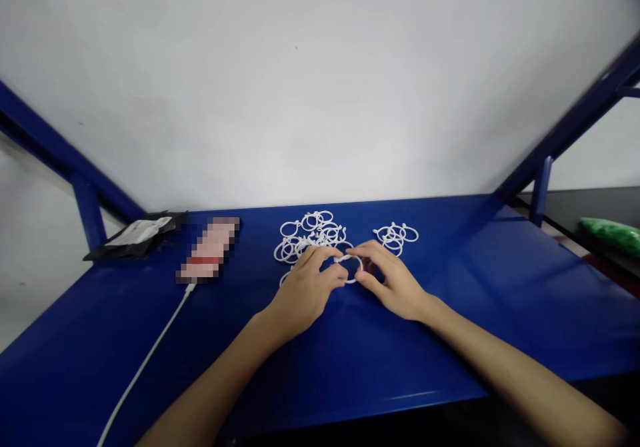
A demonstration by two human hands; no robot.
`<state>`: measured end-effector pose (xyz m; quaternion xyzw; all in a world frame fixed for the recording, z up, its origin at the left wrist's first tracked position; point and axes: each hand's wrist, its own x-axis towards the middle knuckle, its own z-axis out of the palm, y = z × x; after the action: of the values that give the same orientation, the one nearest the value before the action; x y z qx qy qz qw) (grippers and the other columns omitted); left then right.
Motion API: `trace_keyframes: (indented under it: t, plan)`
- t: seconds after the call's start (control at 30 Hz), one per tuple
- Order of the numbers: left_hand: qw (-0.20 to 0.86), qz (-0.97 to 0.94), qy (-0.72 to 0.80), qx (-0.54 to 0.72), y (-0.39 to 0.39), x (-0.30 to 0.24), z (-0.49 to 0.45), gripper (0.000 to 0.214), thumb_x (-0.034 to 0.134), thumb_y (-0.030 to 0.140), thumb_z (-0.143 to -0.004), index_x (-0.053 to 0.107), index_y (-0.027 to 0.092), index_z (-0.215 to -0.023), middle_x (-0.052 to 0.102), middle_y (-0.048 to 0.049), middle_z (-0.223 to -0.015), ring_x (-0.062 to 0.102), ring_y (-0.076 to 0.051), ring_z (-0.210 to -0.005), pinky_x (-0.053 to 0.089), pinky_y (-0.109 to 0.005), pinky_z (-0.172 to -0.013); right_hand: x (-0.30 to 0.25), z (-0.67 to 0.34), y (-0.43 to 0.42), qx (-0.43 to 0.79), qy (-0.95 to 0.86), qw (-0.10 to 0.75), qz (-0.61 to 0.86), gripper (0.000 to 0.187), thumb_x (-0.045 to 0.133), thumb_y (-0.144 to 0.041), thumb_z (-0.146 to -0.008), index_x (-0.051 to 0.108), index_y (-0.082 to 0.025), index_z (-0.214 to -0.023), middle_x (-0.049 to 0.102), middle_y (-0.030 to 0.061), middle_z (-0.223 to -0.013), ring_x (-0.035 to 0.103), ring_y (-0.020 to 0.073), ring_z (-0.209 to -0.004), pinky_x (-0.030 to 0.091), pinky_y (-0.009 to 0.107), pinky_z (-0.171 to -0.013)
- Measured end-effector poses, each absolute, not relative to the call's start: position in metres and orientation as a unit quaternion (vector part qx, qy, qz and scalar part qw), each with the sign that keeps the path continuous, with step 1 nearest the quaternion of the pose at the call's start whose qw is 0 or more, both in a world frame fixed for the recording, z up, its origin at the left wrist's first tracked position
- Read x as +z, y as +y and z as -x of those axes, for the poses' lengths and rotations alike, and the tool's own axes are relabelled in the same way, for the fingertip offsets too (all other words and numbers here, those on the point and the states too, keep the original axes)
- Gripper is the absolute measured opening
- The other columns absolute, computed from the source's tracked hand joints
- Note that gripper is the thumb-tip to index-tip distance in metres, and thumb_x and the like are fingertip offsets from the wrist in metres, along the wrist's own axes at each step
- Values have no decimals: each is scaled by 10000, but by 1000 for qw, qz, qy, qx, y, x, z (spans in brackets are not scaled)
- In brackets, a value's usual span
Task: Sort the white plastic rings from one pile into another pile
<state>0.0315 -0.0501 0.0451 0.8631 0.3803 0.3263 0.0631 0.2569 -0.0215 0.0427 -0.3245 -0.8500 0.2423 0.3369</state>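
Note:
My left hand (311, 286) and my right hand (393, 280) meet over the blue tabletop, with a white curtain ring (352, 280) between them. My left thumb and fingertips are closed at the ring's left side. On its right side, my right thumb and index finger grip it. The ring is thin and round; its ends are partly hidden by my fingers. Just behind my left hand lies a loose pile of similar white rings (313, 239) with small knobs, partly covered by that hand. A smaller group of rings (393, 237) lies beyond my right hand.
A pixelated pink phone-like object (210, 254) lies on the left, with a white cable (145, 360) running from it toward the front. Beside it is a black plastic package (137, 237) with a white label. Blue metal frame bars (540, 190) and a white wall (320, 100) bound the blue table (480, 340).

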Motion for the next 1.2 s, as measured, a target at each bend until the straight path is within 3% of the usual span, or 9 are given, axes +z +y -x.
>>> trace_keyframes:
  t: [0.07,0.17,0.27,0.37,0.57,0.7,0.83,0.97,1.2]
  plan:
    - [136,-840,391,352,-50,49,-32,152,447,174,-1001,594,204,-978,593,-66,-1175,533,-213,-1106,442,-410,-989,44,-258,-23,188,-862,365,299,419,614,-412,-955,533,-228,-1323,572,122,-1251,609,223,-1076,558,393,-869]
    - [272,-788,425,354,-50,54,-32,137,450,258,-1014,576,220,-976,642,-14,-960,593,-168,-889,480,-340,-836,48,-260,-25,148,-875,380,261,410,700,-382,-902,554,-235,-1256,599,112,-1233,589,243,-1148,539,421,-932]
    - [389,-744,431,331,-49,56,-30,182,444,327,-1016,579,228,-945,639,18,-821,586,-145,-755,470,-302,-728,50,-258,-32,230,-859,371,266,224,664,-348,-932,583,-225,-1101,677,48,-976,658,169,-857,563,320,-755]
    - [451,-723,415,319,-48,55,-29,203,459,347,-1005,600,227,-923,636,19,-783,590,-142,-740,478,-299,-727,48,-252,-40,333,-821,351,304,153,626,-331,-948,569,-218,-1034,620,-26,-732,581,109,-600,482,232,-546]
    - [495,-689,419,323,-48,51,-30,264,471,426,-995,624,214,-963,631,13,-748,569,-128,-671,474,-293,-687,46,-244,-43,349,-804,351,330,157,552,-284,-965,613,-218,-1094,524,-58,-659,492,83,-535,389,194,-474]
    - [563,-655,384,325,-50,52,-30,361,740,367,-826,634,241,-1147,679,0,-879,630,-142,-777,506,-300,-747,45,-244,-38,397,-740,384,384,180,604,-396,-949,581,-217,-945,517,-78,-589,522,83,-477,412,203,-469]
    - [548,-651,397,344,-50,51,-31,331,736,267,-812,676,255,-1137,710,-8,-927,665,-161,-861,521,-336,-833,44,-245,-37,404,-722,400,394,225,608,-437,-949,561,-217,-960,526,-80,-574,537,94,-473,425,212,-470]
    - [490,-641,436,397,-47,46,-31,204,723,266,-783,695,227,-981,710,4,-823,665,-157,-785,523,-317,-755,44,-243,-41,415,-738,382,369,222,553,-415,-987,628,-217,-1057,509,-78,-581,561,87,-472,460,208,-486]
    - [360,-685,477,417,-50,47,-33,213,581,131,-744,656,234,-915,681,53,-682,619,-126,-653,489,-281,-657,45,-247,-47,447,-750,368,320,220,606,-400,-961,643,-196,-890,663,-10,-696,612,90,-514,485,198,-470]
